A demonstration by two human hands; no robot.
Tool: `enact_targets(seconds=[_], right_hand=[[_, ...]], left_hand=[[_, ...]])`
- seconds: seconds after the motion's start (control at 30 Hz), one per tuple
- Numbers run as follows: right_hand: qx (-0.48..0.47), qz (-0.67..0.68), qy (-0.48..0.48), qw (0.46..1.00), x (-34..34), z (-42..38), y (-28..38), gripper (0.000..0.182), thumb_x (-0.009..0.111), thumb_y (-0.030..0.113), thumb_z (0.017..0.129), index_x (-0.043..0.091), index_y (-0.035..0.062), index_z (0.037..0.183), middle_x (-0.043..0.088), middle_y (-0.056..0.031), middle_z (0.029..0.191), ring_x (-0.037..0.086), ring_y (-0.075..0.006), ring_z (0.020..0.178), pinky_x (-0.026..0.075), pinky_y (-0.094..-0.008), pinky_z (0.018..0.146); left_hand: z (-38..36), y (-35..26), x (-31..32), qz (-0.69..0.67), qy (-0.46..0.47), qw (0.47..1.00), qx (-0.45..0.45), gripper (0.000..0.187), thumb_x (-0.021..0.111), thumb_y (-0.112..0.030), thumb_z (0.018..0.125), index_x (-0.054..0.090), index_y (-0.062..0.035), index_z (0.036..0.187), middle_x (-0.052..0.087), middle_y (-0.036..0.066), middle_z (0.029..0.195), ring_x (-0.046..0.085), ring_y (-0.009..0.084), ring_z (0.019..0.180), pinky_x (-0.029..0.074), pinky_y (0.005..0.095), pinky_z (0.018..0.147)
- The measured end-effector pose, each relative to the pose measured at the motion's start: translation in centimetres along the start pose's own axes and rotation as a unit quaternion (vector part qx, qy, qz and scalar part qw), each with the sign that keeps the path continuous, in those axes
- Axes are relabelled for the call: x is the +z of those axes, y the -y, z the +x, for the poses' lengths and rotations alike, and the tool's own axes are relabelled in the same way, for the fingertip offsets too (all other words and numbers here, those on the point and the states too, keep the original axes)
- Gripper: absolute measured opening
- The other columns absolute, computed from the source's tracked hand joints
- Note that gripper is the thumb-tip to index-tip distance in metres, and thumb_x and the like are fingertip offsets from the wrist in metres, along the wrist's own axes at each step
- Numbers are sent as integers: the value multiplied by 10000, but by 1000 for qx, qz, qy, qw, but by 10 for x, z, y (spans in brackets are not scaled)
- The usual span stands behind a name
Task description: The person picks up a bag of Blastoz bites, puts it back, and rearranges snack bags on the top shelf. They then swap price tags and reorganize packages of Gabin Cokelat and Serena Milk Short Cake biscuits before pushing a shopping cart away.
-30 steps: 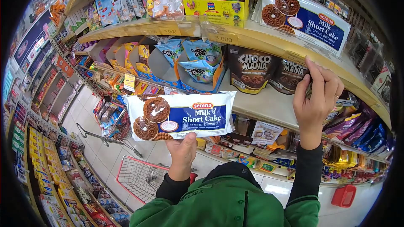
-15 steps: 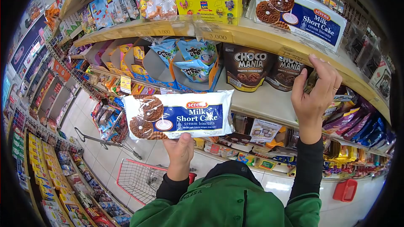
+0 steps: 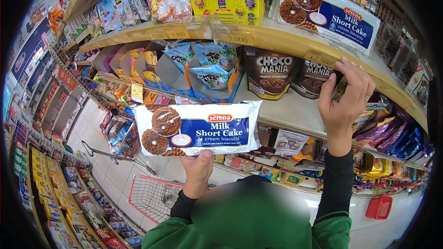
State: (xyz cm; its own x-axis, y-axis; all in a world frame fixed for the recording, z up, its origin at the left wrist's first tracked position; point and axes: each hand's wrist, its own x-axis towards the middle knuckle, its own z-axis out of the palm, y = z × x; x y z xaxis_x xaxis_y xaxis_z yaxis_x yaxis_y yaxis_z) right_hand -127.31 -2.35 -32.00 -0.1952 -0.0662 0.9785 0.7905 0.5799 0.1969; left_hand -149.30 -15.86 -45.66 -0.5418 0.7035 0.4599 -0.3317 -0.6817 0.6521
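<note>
My left hand (image 3: 198, 170) grips a white and blue pack of Serena Milk Short Cake cream biscuits (image 3: 203, 128) by its lower edge, thumb in front and the other fingers hidden behind. The pack is held level with its printed front facing me. My right hand (image 3: 346, 97) is closed on the yellow shelf edge (image 3: 286, 44), beside a price label (image 3: 320, 59). Its fingertips lie on the edge and the thumb sits just below. Above it on the upper shelf lies a similar biscuit pack (image 3: 325, 14). Brown Choco Mania pouches (image 3: 270, 74) stand under the edge, left of my right hand.
Blue Choco Lto packets (image 3: 210, 76) sit in a display box on the middle shelf. A red-rimmed shopping cart (image 3: 154, 198) stands on the tiled floor below, with a red basket (image 3: 379, 208) at right. Shelves of goods (image 3: 60, 189) line the left side.
The biscuit pack has turned slightly and shifted a little to the right and down in my left hand. My right hand has stayed at the shelf edge.
</note>
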Motion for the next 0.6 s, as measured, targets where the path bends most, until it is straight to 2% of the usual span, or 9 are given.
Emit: enact_targets(seconds=[0.17, 0.27, 0.33, 0.4, 0.47, 0.5, 0.53, 0.6], right_hand=[[-10, -7, 26, 1000, 5, 4, -9, 308, 575, -42, 642, 556, 61, 932, 574, -89, 951, 525, -247, 888, 386, -352, 823], [0, 4, 56, 998, 1, 10, -12, 328, 582, -34, 636, 558, 55, 950, 550, -107, 990, 507, -273, 939, 375, -374, 847], [21, 2, 57, 998, -7, 13, 0, 349, 587, -29, 633, 559, 52, 971, 527, -123, 1033, 489, -292, 985, 364, -393, 870], [52, 88, 85, 991, -21, 12, 19, 405, 603, 6, 612, 558, 60, 1011, 485, -149, 1105, 448, -329, 1071, 285, -474, 953], [50, 247, 179, 951, -36, 13, 38, 450, 632, 67, 599, 542, 51, 1039, 481, -157, 1122, 450, -341, 1075, 282, -498, 952], [32, 328, 233, 915, -38, 13, 46, 436, 638, 87, 638, 513, 15, 1049, 470, -187, 1117, 455, -342, 1044, 327, -465, 909], [45, 401, 262, 877, -32, 5, 52, 535, 683, 186, 657, 470, 5, 1113, 481, -189, 1105, 461, -353, 1020, 339, -453, 896], [63, 445, 391, 803, -30, 4, 52, 605, 640, 288, 727, 390, 4, 1199, 480, -211, 1105, 459, -368, 1033, 329, -456, 901]], left_hand=[[0, -1, 5, 2, 3, 999, -32, 613, 740, -174, 683, 416, -3, 1175, 529, 73, 1091, 529, 198, 1003, 430, 352, 880], [-1, 3, 3, -15, 8, 999, -43, 559, 718, -56, 681, 427, 22, 1151, 517, 95, 1082, 526, 181, 975, 429, 336, 865], [-3, 9, 2, -5, -5, 999, -49, 641, 748, -109, 658, 388, 20, 1172, 495, 96, 1102, 512, 183, 991, 422, 336, 866], [-6, 17, -4, -16, 7, 998, -52, 686, 758, -142, 651, 363, 11, 1190, 472, 97, 1128, 495, 182, 1015, 418, 333, 869], [-9, 20, -9, 4, 47, 997, -61, 744, 769, -183, 645, 339, 6, 1221, 457, 106, 1152, 479, 212, 1050, 410, 356, 885], [-10, 22, -8, -2, 65, 996, -65, 770, 778, -206, 636, 334, 9, 1227, 458, 113, 1161, 478, 220, 1058, 410, 364, 890], [-11, 22, -6, -6, 82, 994, -68, 797, 787, -230, 627, 329, 13, 1233, 459, 119, 1169, 477, 229, 1066, 410, 371, 895], [-11, 20, 1, 2, 112, 990, -89, 843, 795, -289, 602, 329, 12, 1237, 461, 127, 1182, 486, 236, 1062, 416, 381, 896]])
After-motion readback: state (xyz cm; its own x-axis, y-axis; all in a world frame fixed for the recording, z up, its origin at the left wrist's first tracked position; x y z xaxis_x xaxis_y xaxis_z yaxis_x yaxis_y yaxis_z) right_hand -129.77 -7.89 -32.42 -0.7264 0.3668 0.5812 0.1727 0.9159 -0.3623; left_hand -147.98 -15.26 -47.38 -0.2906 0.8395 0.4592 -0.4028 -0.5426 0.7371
